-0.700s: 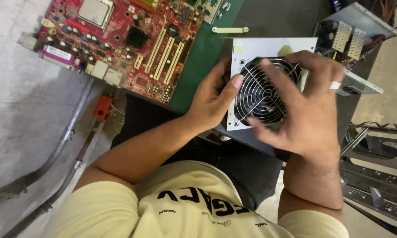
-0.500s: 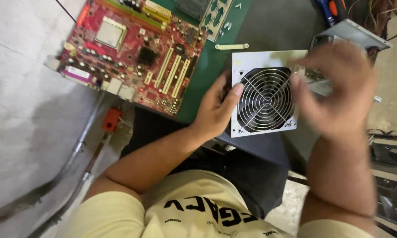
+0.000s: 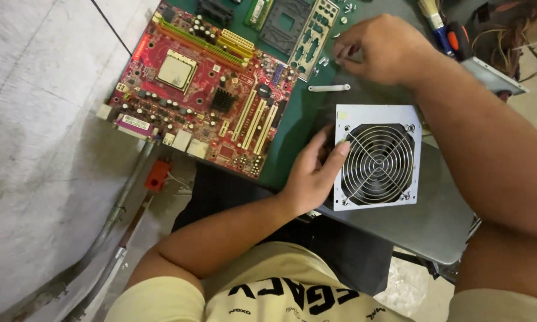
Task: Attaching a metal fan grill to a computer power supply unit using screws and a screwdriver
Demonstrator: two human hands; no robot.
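Two hands share the job: the left hand (image 3: 313, 176) steadies a grey power supply unit (image 3: 378, 158) at its nine-o'clock edge, fingers spread flat along the side and thumb lying on the pale fan plate, while the right hand (image 3: 384, 50) reaches to twelve o'clock, where loose screws (image 3: 325, 59) lie scattered on the green mat (image 3: 298, 119). Its grip is pressed together at the fingertips, seemingly pinching something small, though what it holds I cannot tell. The unit sits near the worktop's (image 3: 423, 220) six-o'clock edge, over the person's lap; with only a light one-sided hold, a nudge from the right forearm crossing above it could, I judge, slide it off. A screw so small could also slip from the fingers and roll under the red motherboard (image 3: 203, 101) at ten o'clock or drop to the floor. The left wrist is bent back, elbow tucked low; the right arm stretches long and nearly straight across the unit's three-o'clock side.
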